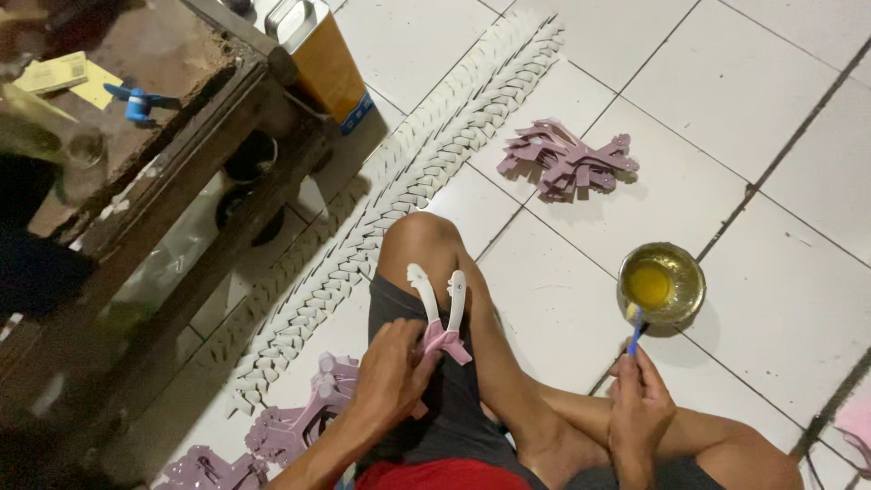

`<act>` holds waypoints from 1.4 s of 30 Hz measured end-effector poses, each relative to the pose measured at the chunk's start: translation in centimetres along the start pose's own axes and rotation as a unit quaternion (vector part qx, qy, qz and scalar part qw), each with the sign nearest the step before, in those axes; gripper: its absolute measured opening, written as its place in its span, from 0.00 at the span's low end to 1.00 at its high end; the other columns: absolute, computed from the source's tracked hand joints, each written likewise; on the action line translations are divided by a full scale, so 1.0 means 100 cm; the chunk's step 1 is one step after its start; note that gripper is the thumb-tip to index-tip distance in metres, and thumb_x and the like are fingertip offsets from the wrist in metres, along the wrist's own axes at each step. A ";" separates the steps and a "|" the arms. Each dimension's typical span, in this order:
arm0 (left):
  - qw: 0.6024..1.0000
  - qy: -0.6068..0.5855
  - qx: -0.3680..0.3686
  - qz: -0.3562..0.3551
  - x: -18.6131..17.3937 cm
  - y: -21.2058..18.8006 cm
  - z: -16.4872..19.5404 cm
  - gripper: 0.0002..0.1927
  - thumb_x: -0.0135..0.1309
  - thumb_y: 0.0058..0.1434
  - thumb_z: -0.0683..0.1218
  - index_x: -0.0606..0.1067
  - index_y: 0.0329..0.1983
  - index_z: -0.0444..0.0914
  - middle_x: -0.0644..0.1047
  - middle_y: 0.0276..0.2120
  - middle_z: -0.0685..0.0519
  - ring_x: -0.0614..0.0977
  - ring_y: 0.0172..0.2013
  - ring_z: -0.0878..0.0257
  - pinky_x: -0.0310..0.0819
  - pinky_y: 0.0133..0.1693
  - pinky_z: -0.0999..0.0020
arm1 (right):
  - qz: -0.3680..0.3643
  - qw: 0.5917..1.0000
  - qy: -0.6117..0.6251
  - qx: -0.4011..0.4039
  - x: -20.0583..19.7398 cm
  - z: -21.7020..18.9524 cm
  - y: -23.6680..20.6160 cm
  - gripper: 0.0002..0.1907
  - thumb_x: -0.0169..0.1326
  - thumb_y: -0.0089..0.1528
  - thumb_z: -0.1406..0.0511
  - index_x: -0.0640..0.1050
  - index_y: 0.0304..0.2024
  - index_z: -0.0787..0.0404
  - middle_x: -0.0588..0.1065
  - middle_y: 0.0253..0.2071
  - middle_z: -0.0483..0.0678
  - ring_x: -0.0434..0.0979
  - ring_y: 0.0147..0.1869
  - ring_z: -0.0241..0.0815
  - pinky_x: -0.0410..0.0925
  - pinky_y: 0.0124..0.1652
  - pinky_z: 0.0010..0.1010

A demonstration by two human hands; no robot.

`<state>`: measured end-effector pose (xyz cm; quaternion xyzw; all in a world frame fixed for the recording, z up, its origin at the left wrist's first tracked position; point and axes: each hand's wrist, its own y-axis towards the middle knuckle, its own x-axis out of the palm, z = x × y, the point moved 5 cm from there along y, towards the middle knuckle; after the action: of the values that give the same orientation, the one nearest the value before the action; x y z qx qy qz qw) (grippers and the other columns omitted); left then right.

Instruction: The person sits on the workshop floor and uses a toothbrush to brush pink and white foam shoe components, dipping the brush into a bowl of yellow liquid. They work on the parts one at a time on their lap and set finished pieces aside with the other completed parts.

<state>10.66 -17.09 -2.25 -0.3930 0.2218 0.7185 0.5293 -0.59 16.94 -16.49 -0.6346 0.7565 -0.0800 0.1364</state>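
Note:
I sit on a white tiled floor with my legs crossed. My left hand presses a pink and white Y-shaped strap piece against my left thigh, its two white arms pointing up toward my knee. My right hand grips a thin blue-handled brush whose tip rests at the rim of a small metal bowl of yellow glue. The bowl stands on the floor just beyond my right hand.
Long rows of overlapped white strap pieces run diagonally across the floor. A pile of mauve strap pieces lies farther off; more mauve ones lie by my left arm. A dark wooden table and an orange canister stand at left.

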 end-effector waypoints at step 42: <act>0.643 -0.739 -0.141 -0.143 0.092 0.064 0.169 0.25 0.45 0.69 0.48 0.69 0.65 0.29 0.78 0.57 0.41 0.81 0.48 0.59 0.80 0.50 0.60 | -0.030 0.966 0.229 -0.116 -0.029 -0.040 -0.064 0.19 0.57 0.62 0.68 0.77 0.53 0.74 0.74 0.30 0.43 0.61 0.25 0.27 0.55 0.25 0.22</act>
<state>-2.13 -1.43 -0.21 0.1720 -0.4062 0.7080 0.5514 4.67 18.44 -10.54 -0.6332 0.7524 -0.1384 -0.1173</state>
